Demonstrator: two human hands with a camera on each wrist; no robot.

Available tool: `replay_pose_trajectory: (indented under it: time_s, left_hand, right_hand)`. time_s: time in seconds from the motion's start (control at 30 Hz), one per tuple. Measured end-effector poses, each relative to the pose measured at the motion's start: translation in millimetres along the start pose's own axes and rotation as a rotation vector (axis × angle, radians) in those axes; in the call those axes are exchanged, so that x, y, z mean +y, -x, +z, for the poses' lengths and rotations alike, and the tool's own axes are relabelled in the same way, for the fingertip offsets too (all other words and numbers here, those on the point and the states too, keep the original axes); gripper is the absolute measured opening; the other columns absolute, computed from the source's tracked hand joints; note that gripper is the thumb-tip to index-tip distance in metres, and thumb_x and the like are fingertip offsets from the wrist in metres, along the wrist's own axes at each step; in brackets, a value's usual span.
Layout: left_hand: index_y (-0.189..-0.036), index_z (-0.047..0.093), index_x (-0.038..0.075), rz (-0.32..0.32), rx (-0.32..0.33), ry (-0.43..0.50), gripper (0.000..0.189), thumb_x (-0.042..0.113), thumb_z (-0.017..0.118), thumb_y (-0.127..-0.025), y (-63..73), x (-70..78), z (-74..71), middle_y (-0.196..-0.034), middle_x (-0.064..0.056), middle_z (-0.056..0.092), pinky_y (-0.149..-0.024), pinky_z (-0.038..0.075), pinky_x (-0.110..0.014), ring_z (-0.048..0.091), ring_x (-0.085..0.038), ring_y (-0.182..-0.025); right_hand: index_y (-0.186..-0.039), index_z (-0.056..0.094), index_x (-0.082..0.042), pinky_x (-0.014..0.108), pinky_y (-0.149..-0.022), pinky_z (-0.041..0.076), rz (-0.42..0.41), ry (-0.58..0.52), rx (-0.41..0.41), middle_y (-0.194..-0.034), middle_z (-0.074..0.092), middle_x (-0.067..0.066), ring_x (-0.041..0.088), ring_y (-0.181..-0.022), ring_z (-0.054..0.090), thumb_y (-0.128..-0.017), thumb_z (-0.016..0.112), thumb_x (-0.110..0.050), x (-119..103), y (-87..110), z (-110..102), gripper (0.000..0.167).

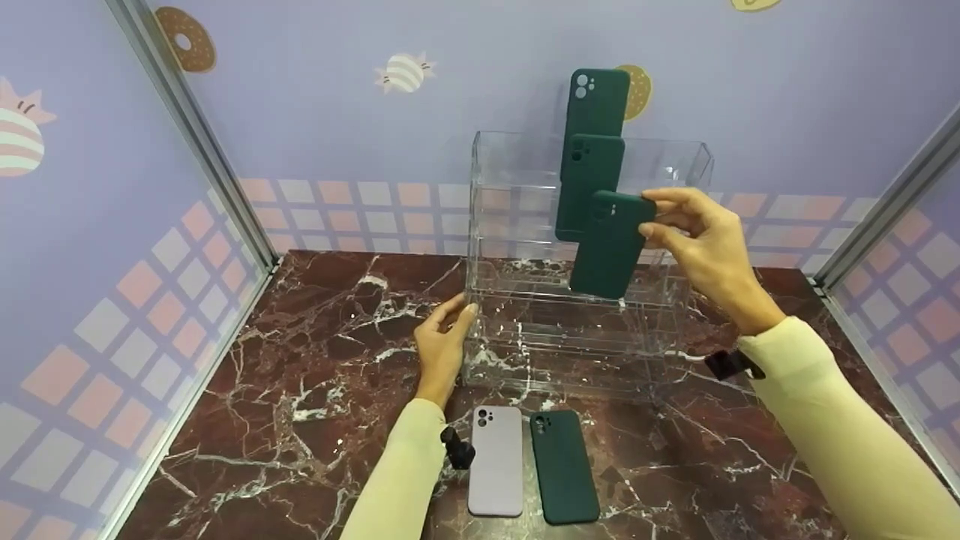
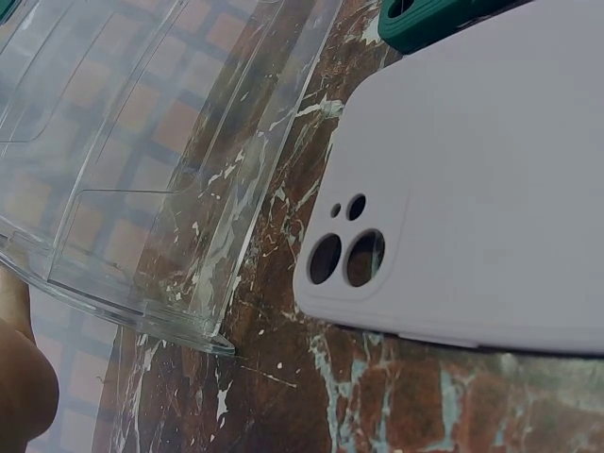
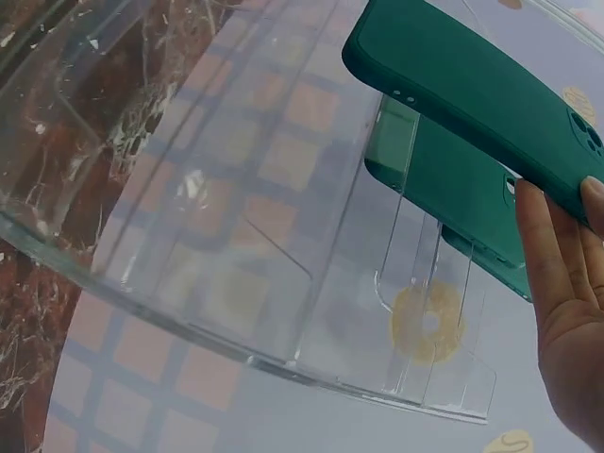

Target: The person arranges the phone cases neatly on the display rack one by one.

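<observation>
In the head view, a tiered clear plastic display rack stands on the marbled surface. My right hand pinches a dark green phone case by its upper right edge, thumb in front, before the rack's middle tiers. Two more green cases stand upright in the rack behind it: a back one at the top and a middle one, partly covered by the held case. My left hand touches the rack's left side with thumb and fingers; its fingertips also show at the rack's edge in the left wrist view.
In front of the rack, a pale lilac phone case and another green phone case lie side by side on the marbled table. A patterned wall rises close behind the rack, with side walls left and right.
</observation>
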State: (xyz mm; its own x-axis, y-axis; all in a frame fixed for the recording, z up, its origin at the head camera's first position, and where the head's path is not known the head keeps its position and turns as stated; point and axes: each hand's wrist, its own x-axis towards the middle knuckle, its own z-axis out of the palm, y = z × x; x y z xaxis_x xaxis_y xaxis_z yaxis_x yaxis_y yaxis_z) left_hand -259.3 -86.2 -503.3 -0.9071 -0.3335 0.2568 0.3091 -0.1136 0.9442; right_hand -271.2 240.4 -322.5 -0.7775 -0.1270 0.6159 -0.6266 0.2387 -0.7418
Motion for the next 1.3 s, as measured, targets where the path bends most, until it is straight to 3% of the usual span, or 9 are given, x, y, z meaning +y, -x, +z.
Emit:
replay_pose_trajectory:
  time_s: [0.33,0.57,0.83,1.03,1.3]
  left_hand:
    - [-0.125,0.073,-0.009,-0.002,0.016,0.011,0.033,0.003,0.079,-0.095,-1.1,-1.6,0.2,-0.117,-0.026,0.074,-0.080,0.058,-0.022,0.073,-0.013,-0.093]
    - [-0.125,0.073,-0.010,-0.009,0.019,0.018,0.033,0.003,0.079,-0.095,-1.1,-2.3,-1.0,-0.113,-0.019,0.076,-0.082,0.059,-0.024,0.073,-0.013,-0.093]
    - [-0.126,0.074,-0.006,-0.002,0.011,-0.004,0.032,0.005,0.078,-0.096,-0.1,-0.7,-1.1,-0.114,-0.022,0.076,-0.083,0.058,-0.024,0.073,-0.015,-0.095]
    - [-0.124,0.075,-0.006,0.013,0.015,0.001,0.031,0.003,0.079,-0.095,0.2,-1.8,-0.2,-0.107,-0.013,0.078,-0.085,0.058,-0.025,0.073,-0.015,-0.095]
    - [-0.123,0.075,-0.007,0.012,0.022,0.013,0.030,0.003,0.079,-0.094,-0.7,-2.1,1.3,-0.110,-0.015,0.078,-0.083,0.057,-0.024,0.072,-0.013,-0.092]
  right_hand:
    - [-0.133,0.069,0.004,0.031,-0.080,0.063,0.014,0.007,-0.020,-0.110,0.072,0.015,0.017,-0.094,0.077,-0.095,0.073,0.011,-0.3,-19.5,5.6,0.038]
    - [-0.133,0.069,0.003,0.031,-0.079,0.063,0.028,-0.015,-0.032,-0.110,0.073,0.016,0.018,-0.092,0.077,-0.095,0.072,0.013,6.8,-27.1,11.6,0.039]
    - [-0.131,0.068,0.007,0.032,-0.078,0.063,0.047,-0.037,-0.034,-0.108,0.072,0.016,0.016,-0.089,0.077,-0.093,0.072,0.016,18.7,-28.6,17.0,0.039]
    - [-0.131,0.067,0.008,0.032,-0.077,0.063,0.070,-0.053,-0.039,-0.108,0.072,0.017,0.016,-0.090,0.076,-0.094,0.071,0.016,26.3,-29.5,19.3,0.039]
    - [-0.131,0.068,0.008,0.030,-0.078,0.063,0.079,-0.039,-0.045,-0.109,0.072,0.016,0.014,-0.089,0.076,-0.094,0.072,0.015,34.9,-31.6,23.0,0.038]
